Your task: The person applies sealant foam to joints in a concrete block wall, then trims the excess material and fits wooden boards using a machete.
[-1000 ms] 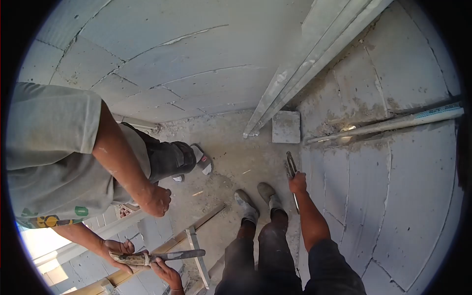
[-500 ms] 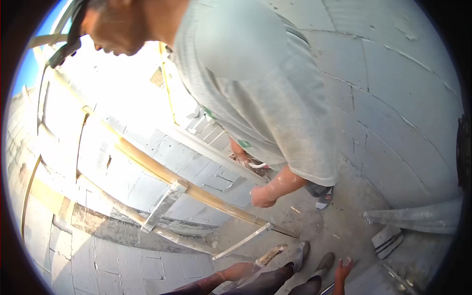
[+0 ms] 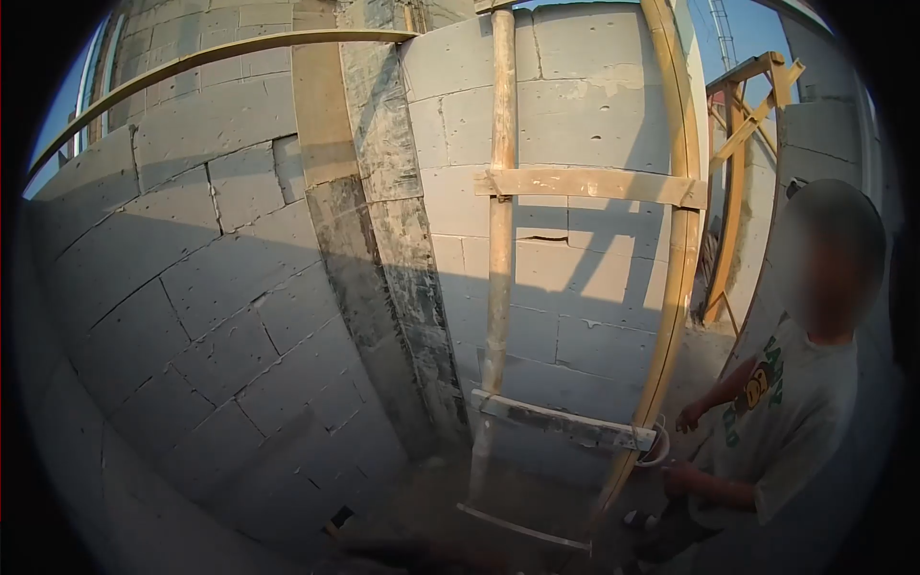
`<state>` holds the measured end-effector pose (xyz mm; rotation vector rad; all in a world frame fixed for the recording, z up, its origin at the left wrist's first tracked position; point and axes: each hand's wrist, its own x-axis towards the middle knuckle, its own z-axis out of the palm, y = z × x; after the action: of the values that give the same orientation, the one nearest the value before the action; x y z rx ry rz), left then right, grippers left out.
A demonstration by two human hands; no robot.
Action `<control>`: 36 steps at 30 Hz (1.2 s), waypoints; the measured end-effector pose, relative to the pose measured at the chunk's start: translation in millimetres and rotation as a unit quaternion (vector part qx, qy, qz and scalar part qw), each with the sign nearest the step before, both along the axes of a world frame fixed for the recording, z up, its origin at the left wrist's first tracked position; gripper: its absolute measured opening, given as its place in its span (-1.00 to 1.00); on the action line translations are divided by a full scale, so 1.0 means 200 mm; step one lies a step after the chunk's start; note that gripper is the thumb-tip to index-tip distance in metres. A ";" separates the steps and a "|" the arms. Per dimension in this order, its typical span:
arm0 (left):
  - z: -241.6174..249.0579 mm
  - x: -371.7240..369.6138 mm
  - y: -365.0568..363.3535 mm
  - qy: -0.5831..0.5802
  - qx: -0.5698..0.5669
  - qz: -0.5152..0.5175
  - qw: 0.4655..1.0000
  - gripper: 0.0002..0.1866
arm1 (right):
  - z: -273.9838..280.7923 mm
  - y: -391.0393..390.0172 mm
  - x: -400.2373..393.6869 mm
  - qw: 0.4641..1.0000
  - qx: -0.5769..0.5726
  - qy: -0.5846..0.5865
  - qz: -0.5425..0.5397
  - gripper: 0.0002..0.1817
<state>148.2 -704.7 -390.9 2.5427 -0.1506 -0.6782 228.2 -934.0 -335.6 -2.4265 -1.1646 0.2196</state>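
Note:
At the bottom edge, a dark, blurred shape (image 3: 402, 551) may be part of my left arm or hand, but its fingers do not show. Next to it lies a small dark object with a pale edge (image 3: 337, 519), too dim to name. My right hand is out of the picture. A wooden ladder (image 3: 500, 249) of rough poles and nailed boards leans in front of me against the block wall (image 3: 599, 125). To its right stands a co-worker (image 3: 800, 412) in a printed T-shirt, hands near a white bucket (image 3: 655, 446) by the ladder's lower part.
On the left rises another grey block wall (image 3: 211, 297), meeting a rough concrete column (image 3: 398, 249) at the corner. A long wooden batten (image 3: 230, 56) crosses above. Timber framing (image 3: 736, 192) stands behind the co-worker at right. The floor lies in shadow.
My view has swung up and away from the floor, now facing the ladder. The co-worker, close before, appears farther off at right. My open right hand has left the picture.

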 end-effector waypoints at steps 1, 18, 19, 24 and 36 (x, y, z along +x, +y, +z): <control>0.03 -0.03 0.07 0.039 0.025 -0.014 0.999 -0.71 | 0.02 0.09 -0.01 0.996 -0.020 -0.063 0.053 -0.37; 0.51 -0.59 0.87 -0.212 0.111 0.292 0.926 -0.76 | 0.31 1.31 -0.02 0.808 -0.194 0.459 0.317 -0.54; 0.51 -0.58 0.90 -0.226 0.124 0.291 0.921 -0.76 | 0.36 1.35 -0.02 0.773 -0.214 0.537 0.262 -0.55; 0.60 -0.55 0.98 -0.256 0.141 0.322 0.901 -0.78 | 0.21 1.53 0.03 0.691 -0.289 0.637 0.183 -0.57; 0.59 -0.84 0.75 -0.259 0.148 0.748 0.593 -0.65 | 0.00 1.65 -0.13 0.798 -0.156 0.573 0.105 -0.72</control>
<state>-19.7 -555.6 -273.5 1.9681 1.7997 0.7701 203.1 -604.5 -334.8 -1.7362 -0.7808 1.7628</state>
